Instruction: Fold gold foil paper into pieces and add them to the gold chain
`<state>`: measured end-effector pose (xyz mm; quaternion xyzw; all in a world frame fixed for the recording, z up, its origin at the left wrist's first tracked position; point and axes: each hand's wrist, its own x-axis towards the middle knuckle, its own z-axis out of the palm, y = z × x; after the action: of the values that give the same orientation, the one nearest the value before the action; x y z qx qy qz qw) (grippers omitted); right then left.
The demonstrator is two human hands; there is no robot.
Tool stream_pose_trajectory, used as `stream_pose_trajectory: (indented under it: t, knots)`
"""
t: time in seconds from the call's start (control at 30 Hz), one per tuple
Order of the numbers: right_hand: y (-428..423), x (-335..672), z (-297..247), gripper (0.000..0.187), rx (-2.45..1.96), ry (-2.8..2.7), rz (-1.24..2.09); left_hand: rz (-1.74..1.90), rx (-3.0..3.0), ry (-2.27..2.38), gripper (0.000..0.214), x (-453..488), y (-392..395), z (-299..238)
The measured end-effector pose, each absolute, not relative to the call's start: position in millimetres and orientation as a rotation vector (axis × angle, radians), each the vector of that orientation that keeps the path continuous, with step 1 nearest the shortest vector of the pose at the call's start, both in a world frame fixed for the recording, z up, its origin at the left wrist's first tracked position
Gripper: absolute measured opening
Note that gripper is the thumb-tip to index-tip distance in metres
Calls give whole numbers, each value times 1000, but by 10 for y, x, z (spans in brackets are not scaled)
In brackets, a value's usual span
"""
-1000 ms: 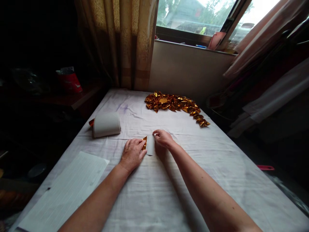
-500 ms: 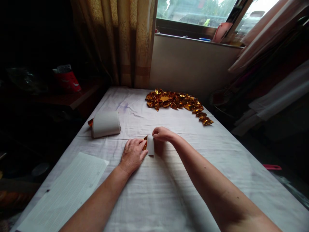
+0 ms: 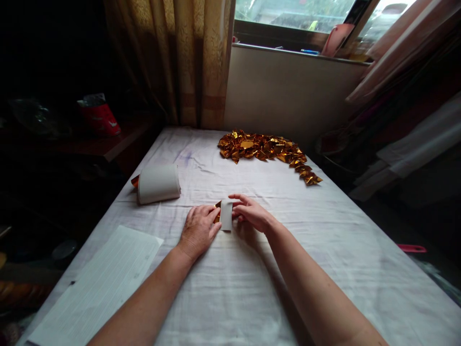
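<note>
A small folded strip of foil paper (image 3: pixel 226 215), white on its upper face with gold foil showing at its left, lies on the sheet-covered surface. My left hand (image 3: pixel 200 226) rests over its left end, thumb and fingers pressing it down. At the strip's right edge is my right hand (image 3: pixel 250 212), fingers apart and index finger stretched along the top corner. Its thumb and lower fingers are close to the paper; whether they touch is hard to see. Farther back lies a chain of folded gold foil (image 3: pixel 266 148), curved toward the right.
A roll of white-backed foil paper (image 3: pixel 158 184) lies to the left. Nearer me is a flat white lined sheet (image 3: pixel 104 283). The covered table (image 3: pixel 324 269) meets a wall and curtain (image 3: pixel 187 62) behind. Clothes hang at right; a red container (image 3: pixel 100 118) stands at far left.
My right hand has opened from a closed pinch at the strip's top right corner and come slightly nearer, fingers spreading beside the right edge. My left hand stays in place on the strip.
</note>
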<state>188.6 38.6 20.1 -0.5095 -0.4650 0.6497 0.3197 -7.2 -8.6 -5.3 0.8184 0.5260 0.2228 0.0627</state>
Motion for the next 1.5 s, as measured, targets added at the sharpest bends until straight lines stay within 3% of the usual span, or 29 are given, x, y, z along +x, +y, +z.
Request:
stream_pose_trajectory:
  t: [0.17,0.27,0.37,0.6,0.73,1.0,1.2,1.3,1.5]
  knots:
    - [184,1955,-57,38,-1317,-1706,1109,605,2463,1580,37,-75,-73,-32]
    - [132,2020,-168,42,-1194,-1972,709,534,2460,1597,44,-54,-35,14]
    - [120,2045,-203,47,-1165,-2097,528,461,2487,1613,46,-24,21,81]
    - [100,2024,-219,41,-1168,-2171,392,307,2602,1540,29,4,145,255]
    - [74,2015,-247,32,-1138,-2193,317,299,2620,1500,33,-31,165,259]
    - [25,1995,-199,25,-1146,-2283,218,516,2575,1487,32,-140,-26,44]
    - [-81,1968,-93,18,-1190,-2337,75,599,2524,1513,15,-157,-99,41]
    - [-126,1961,-54,16,-1160,-2386,84,631,2509,1469,5,-171,-94,60]
    - [-99,1930,-60,13,-1157,-2374,215,603,2460,1415,8,-213,-104,73]
